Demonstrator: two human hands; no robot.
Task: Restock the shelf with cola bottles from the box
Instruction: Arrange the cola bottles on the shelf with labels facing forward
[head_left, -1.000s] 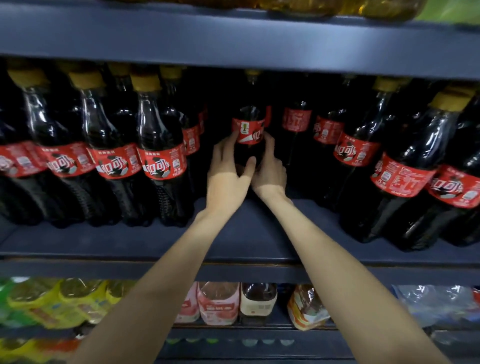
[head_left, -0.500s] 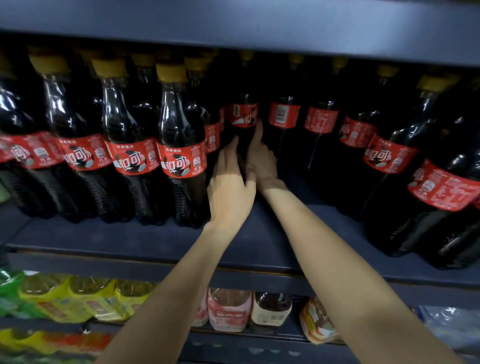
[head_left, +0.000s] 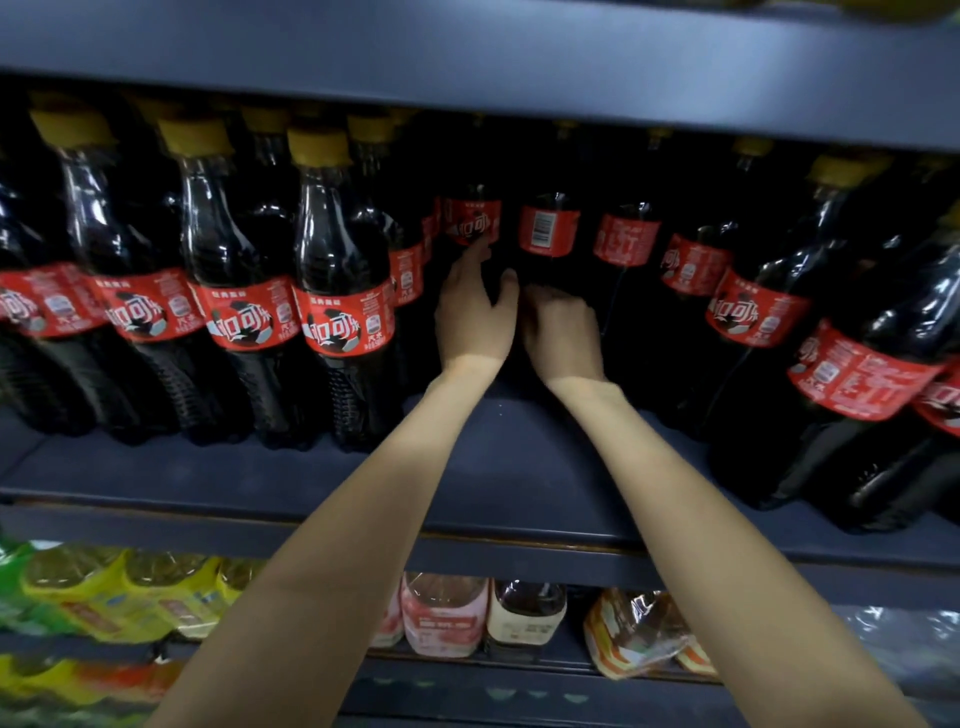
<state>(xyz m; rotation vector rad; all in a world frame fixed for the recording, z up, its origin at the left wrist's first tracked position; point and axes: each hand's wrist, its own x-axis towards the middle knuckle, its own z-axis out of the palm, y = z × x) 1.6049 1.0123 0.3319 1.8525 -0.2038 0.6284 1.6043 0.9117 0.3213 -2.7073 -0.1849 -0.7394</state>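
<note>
From the head view, both bare arms reach deep into the dark shelf. The left hand has its fingers spread apart, fingertips touching the red label of a cola bottle standing upright at the back of the shelf, beside two more bottles there. The right hand lies just beside it, fingers curled forward; whether it clamps anything cannot be told. Full yellow-capped bottles stand along the front edge at left and right, leaving the middle bare.
</note>
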